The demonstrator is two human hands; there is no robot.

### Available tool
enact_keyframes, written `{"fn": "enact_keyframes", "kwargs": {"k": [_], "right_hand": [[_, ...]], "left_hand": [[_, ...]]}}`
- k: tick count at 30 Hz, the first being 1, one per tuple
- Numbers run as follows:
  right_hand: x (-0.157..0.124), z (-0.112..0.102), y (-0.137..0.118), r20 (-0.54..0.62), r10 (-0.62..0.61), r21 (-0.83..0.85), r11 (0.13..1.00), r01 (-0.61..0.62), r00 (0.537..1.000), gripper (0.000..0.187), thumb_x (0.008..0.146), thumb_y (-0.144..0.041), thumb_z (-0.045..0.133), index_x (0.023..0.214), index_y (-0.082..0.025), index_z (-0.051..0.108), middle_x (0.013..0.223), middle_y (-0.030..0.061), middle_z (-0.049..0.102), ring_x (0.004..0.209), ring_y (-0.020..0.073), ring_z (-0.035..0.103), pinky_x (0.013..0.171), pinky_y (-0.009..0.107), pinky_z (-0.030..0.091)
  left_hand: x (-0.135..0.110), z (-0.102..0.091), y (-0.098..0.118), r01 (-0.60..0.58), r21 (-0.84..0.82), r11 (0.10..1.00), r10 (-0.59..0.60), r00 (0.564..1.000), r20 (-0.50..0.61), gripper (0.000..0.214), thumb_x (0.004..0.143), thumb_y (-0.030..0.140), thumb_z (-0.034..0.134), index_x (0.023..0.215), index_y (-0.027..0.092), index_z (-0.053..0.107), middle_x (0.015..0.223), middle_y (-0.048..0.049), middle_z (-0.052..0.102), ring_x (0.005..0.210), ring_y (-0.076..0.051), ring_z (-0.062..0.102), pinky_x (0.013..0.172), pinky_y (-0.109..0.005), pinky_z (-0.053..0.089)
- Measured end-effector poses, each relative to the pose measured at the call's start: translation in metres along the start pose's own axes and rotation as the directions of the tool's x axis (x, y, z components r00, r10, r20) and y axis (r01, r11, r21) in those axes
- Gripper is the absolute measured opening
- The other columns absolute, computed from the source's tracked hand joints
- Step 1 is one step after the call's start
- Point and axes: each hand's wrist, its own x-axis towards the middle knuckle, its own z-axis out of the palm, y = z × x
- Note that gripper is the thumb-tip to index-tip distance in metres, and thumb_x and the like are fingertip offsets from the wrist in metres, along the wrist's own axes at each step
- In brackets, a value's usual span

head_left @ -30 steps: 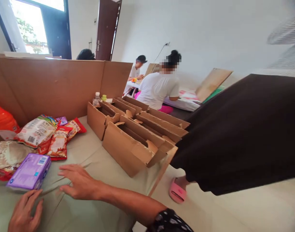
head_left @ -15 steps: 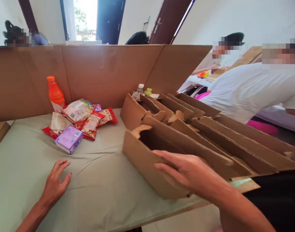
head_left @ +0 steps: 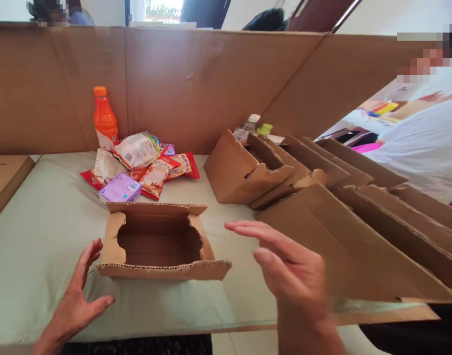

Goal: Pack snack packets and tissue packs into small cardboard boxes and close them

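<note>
An open-topped cardboard box [head_left: 157, 272] sits on the table in front of me, its cut flaps standing up around a hollow inside. My left hand [head_left: 76, 296] is just left of the box, thumb and fingers apart, with nothing in it. To the right of the box my right hand [head_left: 288, 261] hovers with fingers stretched out, also holding nothing. Behind the box lies a purple pack [head_left: 121, 187] beside several red snack bags [head_left: 155, 177]. A white-backed bag [head_left: 139, 149] rests on top of them, and an orange bottle [head_left: 105, 121] stands behind.
More open cardboard boxes [head_left: 344, 241] are lined up at the right. A clear bottle [head_left: 247, 129] and a green-capped container [head_left: 264, 129] stand behind them. A cardboard screen [head_left: 218, 88] runs along the back. Another person in a white shirt [head_left: 429, 133] is beyond it on the right.
One cardboard box has come out of the row at right and now stands before me. My right hand has let go of it. My view has tilted down.
</note>
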Motion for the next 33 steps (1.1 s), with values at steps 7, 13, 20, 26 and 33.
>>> {"fn": "enact_keyframes", "kwargs": {"k": [7,13,20,26,33], "right_hand": [[-0.07,0.071,0.067,0.122,0.58,0.159,0.79,-0.593,0.805,0.06,0.096,-0.068,0.046,0.135,-0.028,0.067,0.133,0.0097,0.071,0.125,0.0308,0.065,0.1,0.047,0.058],[-0.077,0.116,0.057,0.241,0.603,0.191,0.738,-0.647,0.76,0.063,0.099,-0.064,0.039,0.152,-0.031,0.051,0.152,0.0064,0.055,0.143,0.0282,0.05,0.12,0.048,0.039],[-0.05,0.116,0.055,0.469,0.507,0.211,0.73,-0.65,0.723,0.064,0.099,-0.062,0.044,0.152,-0.027,0.051,0.154,0.0095,0.053,0.139,0.0286,0.053,0.116,0.045,0.044],[0.017,0.07,0.09,0.37,0.451,-0.159,0.892,-0.423,0.813,0.051,0.1,-0.056,0.043,0.123,-0.022,0.073,0.126,0.013,0.073,0.114,0.0314,0.069,0.097,0.048,0.057],[0.152,0.14,0.098,0.764,-0.089,-0.288,0.84,0.461,0.639,0.091,0.077,-0.028,0.084,0.157,-0.023,0.041,0.165,0.0161,0.035,0.152,0.0352,0.031,0.121,0.056,0.033]], "left_hand": [[0.026,0.026,-0.001,0.081,0.046,0.996,-0.081,0.997,-0.01,0.099,0.07,0.071,0.073,0.15,0.02,0.044,0.145,-0.0201,0.058,0.139,-0.043,0.051,0.116,-0.063,0.04],[0.011,0.01,-0.025,0.272,0.098,0.957,-0.245,0.943,-0.225,0.089,0.061,0.083,0.067,0.124,0.019,0.067,0.11,-0.017,0.075,0.117,-0.045,0.066,0.111,-0.065,0.044],[-0.007,0.011,-0.038,0.356,0.119,0.927,-0.294,0.886,-0.357,0.081,0.07,0.084,0.061,0.119,0.02,0.069,0.112,-0.0144,0.075,0.119,-0.041,0.066,0.116,-0.06,0.042],[-0.001,0.015,-0.058,0.224,0.105,0.969,-0.196,0.955,-0.224,0.083,0.073,0.07,0.071,0.139,0.021,0.057,0.128,-0.0162,0.07,0.126,-0.04,0.063,0.102,-0.056,0.057],[0.0,0.038,-0.031,0.139,-0.029,0.99,-0.14,0.914,-0.382,0.082,0.087,0.078,0.048,0.15,0.025,0.045,0.153,-0.0134,0.053,0.141,-0.038,0.05,0.115,-0.054,0.047]]}}
